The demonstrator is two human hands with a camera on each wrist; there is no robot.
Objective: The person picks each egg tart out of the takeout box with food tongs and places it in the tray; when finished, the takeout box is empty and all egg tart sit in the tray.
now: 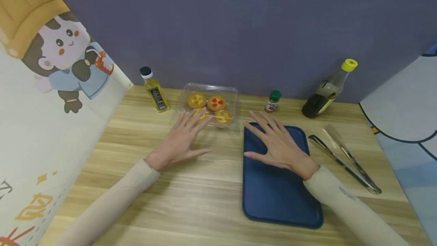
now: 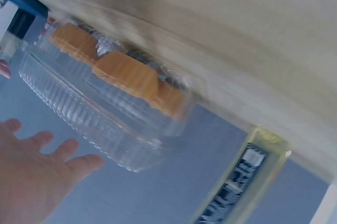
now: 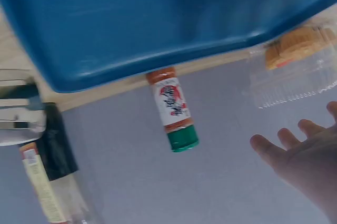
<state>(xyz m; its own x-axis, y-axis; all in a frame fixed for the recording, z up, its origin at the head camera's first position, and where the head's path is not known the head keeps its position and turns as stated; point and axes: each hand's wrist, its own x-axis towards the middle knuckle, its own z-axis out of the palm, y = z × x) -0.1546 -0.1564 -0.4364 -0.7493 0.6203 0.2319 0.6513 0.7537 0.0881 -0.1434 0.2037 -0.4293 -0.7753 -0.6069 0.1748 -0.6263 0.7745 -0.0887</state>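
A: Which step is shown in hand?

B: A reach, it is judged, or a pause before one. The left hand [image 1: 181, 139] is held over the front edge of a clear, ribbed plastic box [image 1: 229, 96], in which round golden tarts [image 1: 216, 103] are packed. The back part of a dark blue rectangular tray [image 1: 273, 196] is overhung by the right hand [image 1: 281, 145].

A: Is anything gripped?

B: Nothing is seen to be gripped; on both hands the fingers are spread and fairly straight. From above, the box is overlapped by the left fingers, but in the left wrist view a gap seems to be left.

A: Where is the box placed?

B: Near the back edge of the pale wood-grain tabletop [image 1: 201, 185], left of its middle. The tray is set right of the middle, and long steel tongs [image 1: 345, 165] are laid between it and the tabletop's right edge.

A: What is called for next?

B: If the box is to be handled, the left fingers probably need to be brought round its side and curled gently, since its thin walls could be dented. For the tarts, any lid would have to be raised first.
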